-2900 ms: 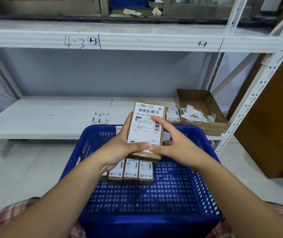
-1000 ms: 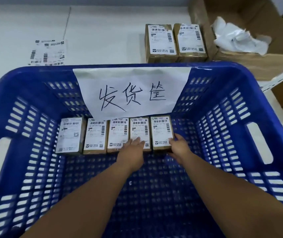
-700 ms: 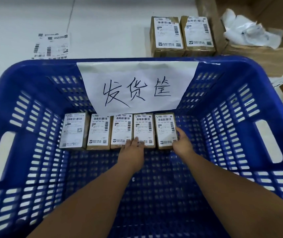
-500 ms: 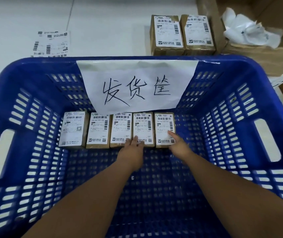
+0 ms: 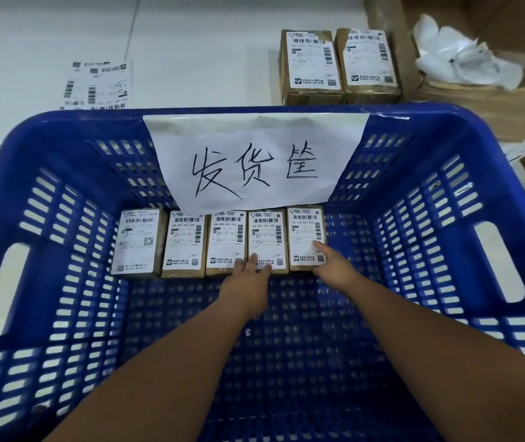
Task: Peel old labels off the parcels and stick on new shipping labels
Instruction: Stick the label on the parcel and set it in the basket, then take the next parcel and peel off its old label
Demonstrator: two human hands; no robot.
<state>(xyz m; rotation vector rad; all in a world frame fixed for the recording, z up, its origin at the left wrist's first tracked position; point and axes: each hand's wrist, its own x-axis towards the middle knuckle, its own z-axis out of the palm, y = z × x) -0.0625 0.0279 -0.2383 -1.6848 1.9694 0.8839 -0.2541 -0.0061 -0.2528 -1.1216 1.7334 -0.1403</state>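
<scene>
Blue basket [image 5: 63, 122] wall, sign [image 5: 254, 161] reads 发货筐; parcels [image 5: 266, 240] labelled 150-050-V05-220

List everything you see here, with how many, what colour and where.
Shelf: one, white, far side.
Basket: one, blue, nearest.
Sign: one, white, handwritten, basket's far wall.
Basket parcels: five, brown, white-labelled, row under the sign.
Shelf parcels: two, brown, white-labelled, beyond the basket.
Label sheet: one, white, shelf's left.
Cardboard box: one, brown, far right.
Crumpled paper: heap, white, in the box.
Left hand: fingertips on the row's near edge.
Right hand: forefinger on the rightmost parcel.
</scene>
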